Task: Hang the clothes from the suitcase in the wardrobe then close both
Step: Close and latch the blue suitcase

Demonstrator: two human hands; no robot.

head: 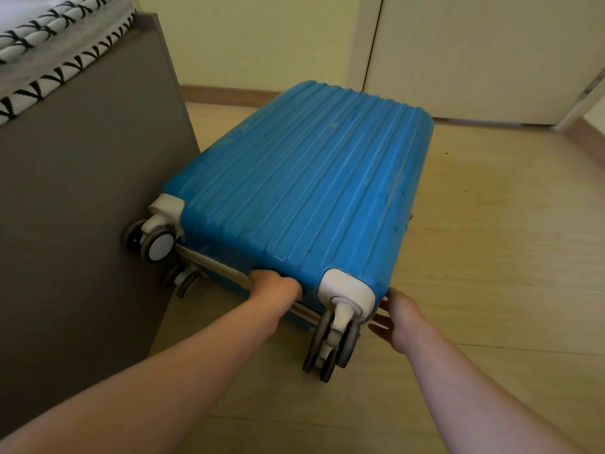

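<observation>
A blue ribbed hard-shell suitcase [301, 178] lies flat and closed on the wooden floor, its wheeled end towards me. White corner caps and grey wheels [330, 335] stick out at the near end. My left hand [273, 286] is curled on the seam at the near edge of the suitcase, between the wheels. My right hand [397, 317] reaches to the near right corner, beside the right wheel, with fingers spread and touching the suitcase's side. No clothes show.
A grey bed base [82, 191] with a patterned mattress [49, 47] stands at the left, touching the suitcase's left wheel. White doors [474, 54] stand shut at the back right. Bare wooden floor [507, 240] stretches to the right.
</observation>
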